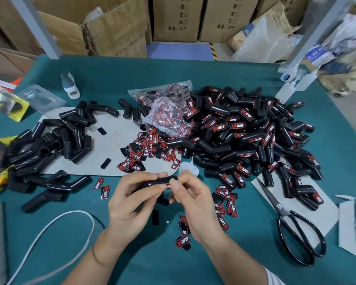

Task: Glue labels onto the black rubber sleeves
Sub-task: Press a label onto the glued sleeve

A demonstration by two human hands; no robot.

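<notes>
Both forearms are coming up from the bottom edge, angling in toward each other, and the hands are meeting in the middle. The left hand (130,202) is curling its fingers up and over, thumb tucked underneath, gripping a black sleeve (156,182) that is lying crosswise. The right hand (195,204) is sitting just beside it, thumb and forefinger pinching in at the sleeve's right end, the other fingers folding loosely below. A thin band is circling the left wrist, and a white cuff is showing on the right arm.
</notes>
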